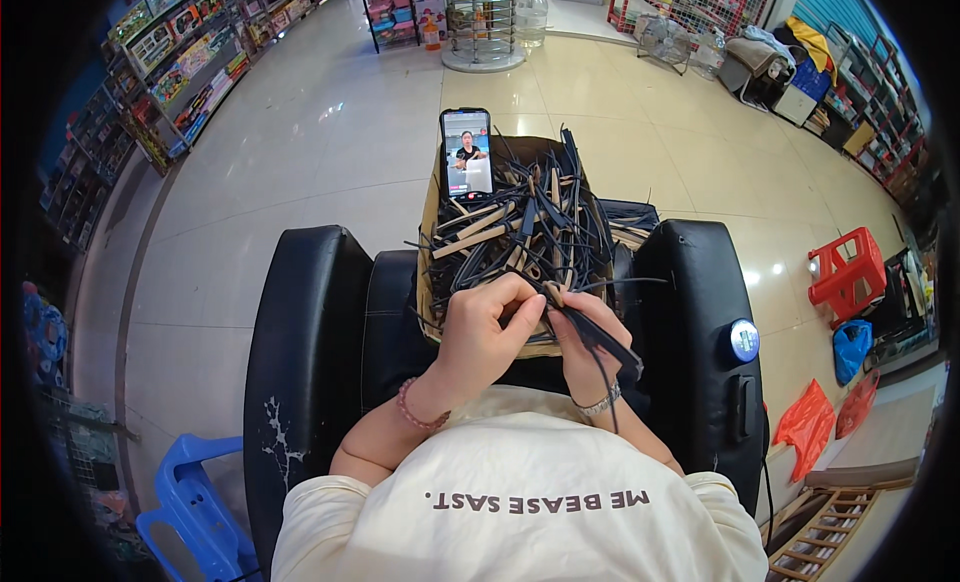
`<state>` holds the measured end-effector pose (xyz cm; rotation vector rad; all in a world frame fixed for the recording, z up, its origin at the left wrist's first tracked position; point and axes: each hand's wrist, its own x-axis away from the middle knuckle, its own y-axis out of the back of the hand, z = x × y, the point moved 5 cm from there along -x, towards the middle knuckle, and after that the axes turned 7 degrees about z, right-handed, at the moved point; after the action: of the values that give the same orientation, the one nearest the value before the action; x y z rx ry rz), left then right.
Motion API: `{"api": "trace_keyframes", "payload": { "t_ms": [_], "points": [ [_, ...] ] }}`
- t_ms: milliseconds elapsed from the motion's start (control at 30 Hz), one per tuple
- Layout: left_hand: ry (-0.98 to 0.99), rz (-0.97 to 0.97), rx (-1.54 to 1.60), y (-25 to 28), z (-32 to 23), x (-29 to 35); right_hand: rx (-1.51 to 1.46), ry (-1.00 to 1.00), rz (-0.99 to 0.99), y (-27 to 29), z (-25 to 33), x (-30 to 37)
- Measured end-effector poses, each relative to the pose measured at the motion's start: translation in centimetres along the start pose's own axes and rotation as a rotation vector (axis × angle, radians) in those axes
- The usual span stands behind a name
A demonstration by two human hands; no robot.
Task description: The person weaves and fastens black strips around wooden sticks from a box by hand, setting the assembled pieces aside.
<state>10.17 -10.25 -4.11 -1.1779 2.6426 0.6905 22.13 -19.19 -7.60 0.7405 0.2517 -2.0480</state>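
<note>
My left hand (488,327) and my right hand (588,344) meet over the near edge of a cardboard box (428,237). Thumb and fingers of both are pinched together on a flat black strip (606,342). Its wide end sticks out past my right hand, and a thin dark cord hangs down by the right wrist. A small tan piece (554,293) shows between the hands; how it joins the strip is hard to make out. Many tangled black strips (545,207) with tan pieces fill the box.
A phone (466,154) with a lit screen leans at the box's far left corner. Black padded armrests (305,352) flank me. A blue plastic chair (205,502) stands at lower left, a red stool (848,272) at right. Stocked shelves (185,62) line the far left.
</note>
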Motion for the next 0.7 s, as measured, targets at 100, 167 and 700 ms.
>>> {"api": "trace_keyframes", "payload": {
  "t_ms": [100,167,700],
  "points": [
    [0.059,0.005,0.164,-0.7,0.9,-0.1,0.036,0.055,0.018,-0.3,0.2,-0.2],
    [0.119,0.028,0.323,-1.3,1.6,-0.2,-0.08,0.028,-0.015,-0.4,-0.5,-0.5],
    [0.469,0.303,1.202,-4.0,4.5,0.1,-0.5,-0.221,0.132,-0.7,-2.3,-1.1]
  ]
}}
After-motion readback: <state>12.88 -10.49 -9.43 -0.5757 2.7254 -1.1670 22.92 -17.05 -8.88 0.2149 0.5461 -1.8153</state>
